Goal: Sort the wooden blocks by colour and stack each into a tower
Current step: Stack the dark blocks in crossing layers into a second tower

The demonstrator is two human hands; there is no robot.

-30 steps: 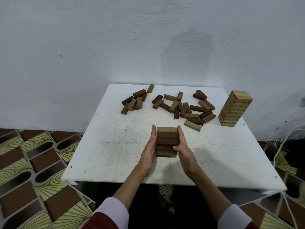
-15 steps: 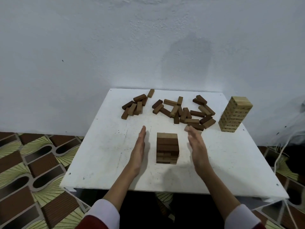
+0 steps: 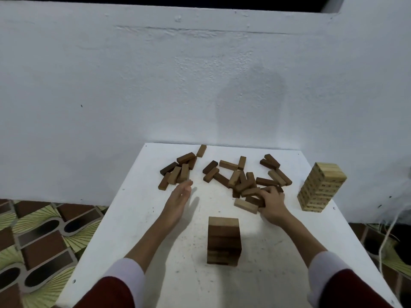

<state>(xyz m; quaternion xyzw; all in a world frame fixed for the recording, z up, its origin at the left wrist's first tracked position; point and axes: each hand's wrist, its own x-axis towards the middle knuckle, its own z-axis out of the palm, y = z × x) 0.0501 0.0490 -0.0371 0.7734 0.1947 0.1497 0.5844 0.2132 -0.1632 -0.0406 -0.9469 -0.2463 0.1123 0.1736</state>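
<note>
Hands reach past the short dark-brown wooden block tower (image 3: pixel 224 241) on the white bench (image 3: pixel 133 230).
Right hand (image 3: pixel 272 202) grip grasping a dark wooden block (image 3: pixel 253 200) from the scattered pile; left hand (image 3: pixel 179 202) released, fingers straight.

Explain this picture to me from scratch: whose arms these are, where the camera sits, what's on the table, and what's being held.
No machine here: a person wears a camera on the head, looking down at their own arms. On the white table stand a short dark tower near them and a taller pale tower on the right. Loose brown blocks lie scattered at the far side. The left hand is open, holding nothing. The right hand curls over blocks at the pile's near edge; whether it has gripped one is unclear.
</note>
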